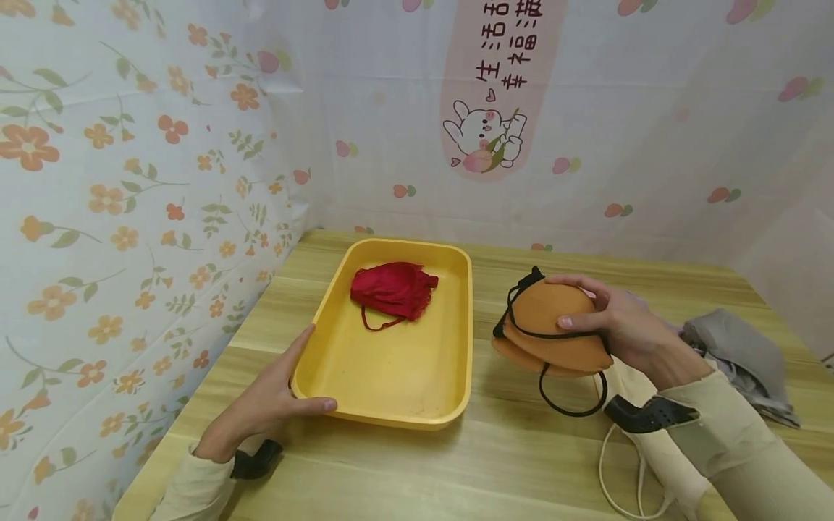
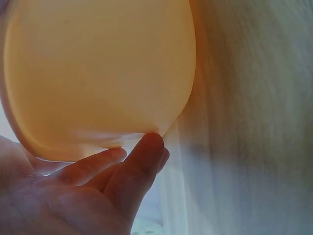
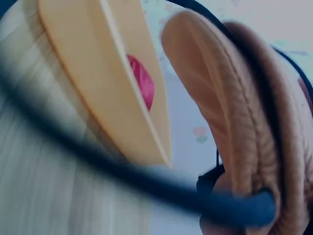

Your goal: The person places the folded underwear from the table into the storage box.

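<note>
A folded orange bra (image 1: 550,307) with black straps is in my right hand (image 1: 628,329), thumb on the near cup and fingers over its top edge. One black strap (image 1: 573,414) hangs in a loop below it. In the right wrist view, the stacked cups (image 3: 244,117) show their stitched edges. My left hand (image 1: 270,401) holds the near left corner of a yellow tray (image 1: 391,369), with the thumb along its front rim. The left wrist view shows fingers (image 2: 137,171) against the tray wall (image 2: 112,73). A folded red bra (image 1: 391,288) with lace trim lies in the tray's far part.
To the right, a grey folded garment (image 1: 743,354) lies on the wooden table (image 1: 495,463). Beneath my right forearm is a cream garment (image 1: 664,456) with thin straps. Patterned curtains (image 1: 391,130) stand behind the table and along its left side.
</note>
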A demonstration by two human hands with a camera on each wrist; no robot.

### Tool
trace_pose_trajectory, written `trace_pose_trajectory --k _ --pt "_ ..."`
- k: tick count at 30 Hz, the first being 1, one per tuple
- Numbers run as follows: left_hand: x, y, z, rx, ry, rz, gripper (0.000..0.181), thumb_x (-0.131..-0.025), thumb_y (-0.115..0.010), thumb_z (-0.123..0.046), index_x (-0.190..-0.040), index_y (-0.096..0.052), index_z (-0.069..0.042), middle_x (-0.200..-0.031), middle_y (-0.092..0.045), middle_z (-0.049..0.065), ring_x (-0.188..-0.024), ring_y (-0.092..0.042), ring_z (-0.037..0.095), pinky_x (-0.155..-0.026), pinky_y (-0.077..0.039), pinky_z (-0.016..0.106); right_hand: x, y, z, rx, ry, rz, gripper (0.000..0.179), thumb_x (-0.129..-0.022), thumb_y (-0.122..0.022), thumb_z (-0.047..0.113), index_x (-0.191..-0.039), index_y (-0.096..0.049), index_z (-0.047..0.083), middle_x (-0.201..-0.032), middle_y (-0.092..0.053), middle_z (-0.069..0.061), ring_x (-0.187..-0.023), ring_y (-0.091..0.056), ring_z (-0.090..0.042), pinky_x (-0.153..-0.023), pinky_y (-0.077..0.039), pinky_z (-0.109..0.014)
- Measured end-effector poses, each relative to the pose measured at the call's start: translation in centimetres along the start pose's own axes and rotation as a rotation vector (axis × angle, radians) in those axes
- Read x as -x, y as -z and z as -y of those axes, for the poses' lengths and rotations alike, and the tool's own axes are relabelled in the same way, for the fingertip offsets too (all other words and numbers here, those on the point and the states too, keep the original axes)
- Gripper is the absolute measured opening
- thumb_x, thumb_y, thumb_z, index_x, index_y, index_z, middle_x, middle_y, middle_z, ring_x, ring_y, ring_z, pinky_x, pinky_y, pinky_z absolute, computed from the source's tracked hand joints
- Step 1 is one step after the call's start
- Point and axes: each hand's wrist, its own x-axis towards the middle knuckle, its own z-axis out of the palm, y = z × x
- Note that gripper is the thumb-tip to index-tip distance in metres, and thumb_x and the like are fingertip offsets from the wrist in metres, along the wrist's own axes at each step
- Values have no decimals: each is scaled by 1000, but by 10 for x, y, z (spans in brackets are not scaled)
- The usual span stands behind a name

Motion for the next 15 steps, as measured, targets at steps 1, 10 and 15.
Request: trace_pose_trajectory --k 1,10,15 --pt "0 0 0 -2 0 0 121 -75 -86 -37 -162 -8 -4 -163 -27 25 -135 -47 38 -114 -33 62 -2 -2 3 -22 -5 -8 63 -95 -64 2 -148 -42 26 -129 -57 4 -111 -64 -14 -87 -58 -35" --pt "-1 -1 -1 0 6 0 121 -75 -87 -37 -162 -9 -4 -163 -27 26 -137 -46 40 -114 -33 63 -22 -25 35 -195 -11 -66 64 -96 -65 6 -149 -37 25 -133 -50 0 -108 -66 -12 -84 -59 -31" --pt "-1 -1 -1 13 14 3 122 -75 -87 -37 -162 -8 -5 -163 -27 25 -137 -45 39 -115 -32 62 -40 -39 45 -193 -29 -115 58 -92 -71 8 -140 -44 26 -128 -51 -2 -102 -67 -11 -79 -59 -27"
